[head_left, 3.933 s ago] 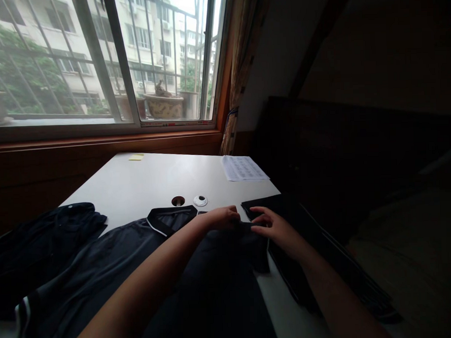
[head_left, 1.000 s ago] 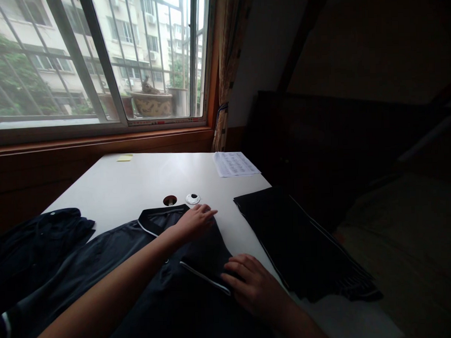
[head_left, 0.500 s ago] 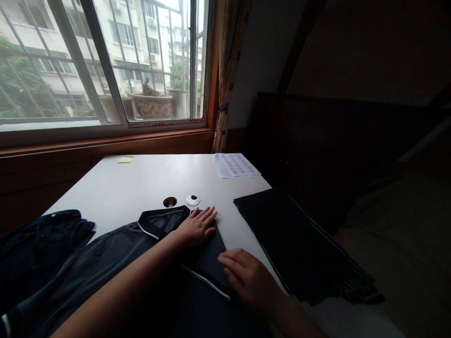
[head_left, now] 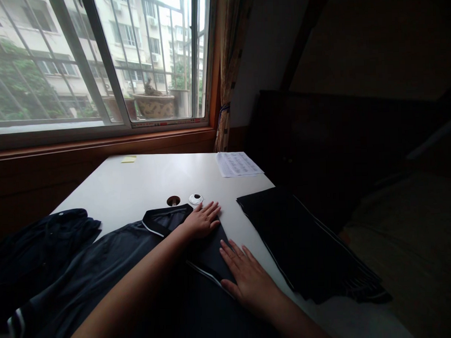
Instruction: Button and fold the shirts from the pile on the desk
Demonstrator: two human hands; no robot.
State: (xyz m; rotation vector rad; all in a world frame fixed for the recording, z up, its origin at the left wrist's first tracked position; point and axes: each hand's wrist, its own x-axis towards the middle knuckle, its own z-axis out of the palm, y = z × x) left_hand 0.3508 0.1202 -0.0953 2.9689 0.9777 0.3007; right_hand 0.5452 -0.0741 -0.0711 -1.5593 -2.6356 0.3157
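Note:
A dark navy polo shirt (head_left: 117,256) with white-edged collar and sleeve trim lies spread on the white table (head_left: 155,181). Its right sleeve is folded inward over the body, the white trim line running diagonally. My left hand (head_left: 203,220) rests flat on the folded shoulder just right of the collar, fingers spread. Lower down, my right hand (head_left: 251,284) lies flat across the sleeve and the shirt's right edge, fingers stretched out, thumb near the white trim. Neither hand grips anything. The lower part of the shirt is dark and partly hidden by my left forearm.
Folded dark clothes (head_left: 305,245) lie along the table's right side. A crumpled dark garment (head_left: 46,244) sits at the left. Farther back are printed sheets (head_left: 239,164), a yellow sticky note (head_left: 129,159), a cable hole (head_left: 173,201) and a round white cover (head_left: 196,199).
The right sleeve has been turned inward from the outer side onto the shirt. My left hand has flattened on the shoulder, and my right hand has opened out onto the folded edge.

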